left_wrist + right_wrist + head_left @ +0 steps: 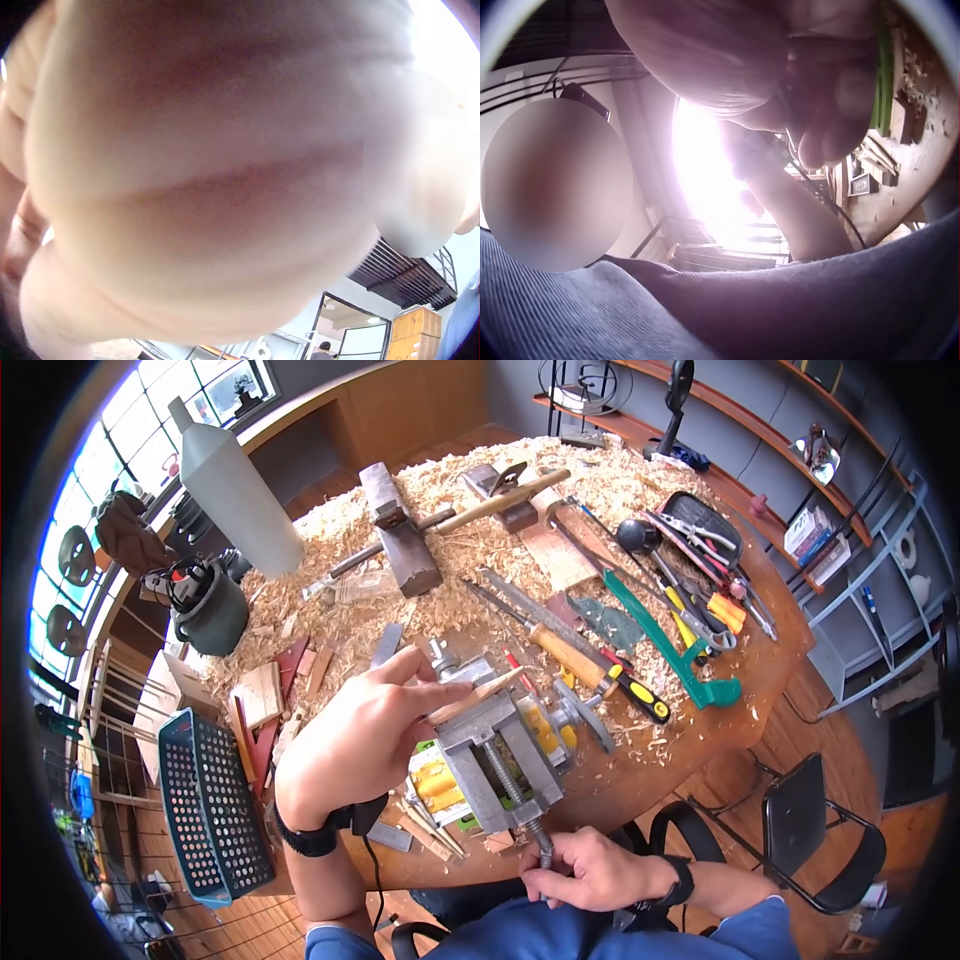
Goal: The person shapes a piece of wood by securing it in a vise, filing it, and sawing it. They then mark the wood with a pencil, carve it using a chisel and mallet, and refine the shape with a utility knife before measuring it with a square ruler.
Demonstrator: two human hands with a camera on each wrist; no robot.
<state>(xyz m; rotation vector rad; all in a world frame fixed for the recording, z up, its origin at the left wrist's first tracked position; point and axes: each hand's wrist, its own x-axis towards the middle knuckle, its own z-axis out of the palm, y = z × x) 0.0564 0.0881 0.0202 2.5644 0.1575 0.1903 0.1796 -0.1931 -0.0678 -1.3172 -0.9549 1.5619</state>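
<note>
In the head view a grey metal vise (pixel 482 768) stands at the table's near edge. A slim, pointed piece of wood (pixel 480 696) lies along the top of its jaws. My left hand (pixel 345 725) pinches this wood between thumb and fingers from the left. Below the vise, my right hand (pixel 597 872) grips the end of the vise's screw (pixel 541 842), fingers curled round it. The left palm (pixel 210 165) fills most of the left wrist view and hides the wood there. Curled fingers of the right hand (pixel 705 60) cover the top of the right wrist view.
Wood shavings (pixel 330 530) cover the table's back. Two hand planes, one a dark block plane (pixel 400 535), lie among them. Files, a green tool (pixel 670 650) and a tool tray (pixel 705 525) are at right. A perforated basket (pixel 215 810) and a white bottle (pixel 240 490) stand left.
</note>
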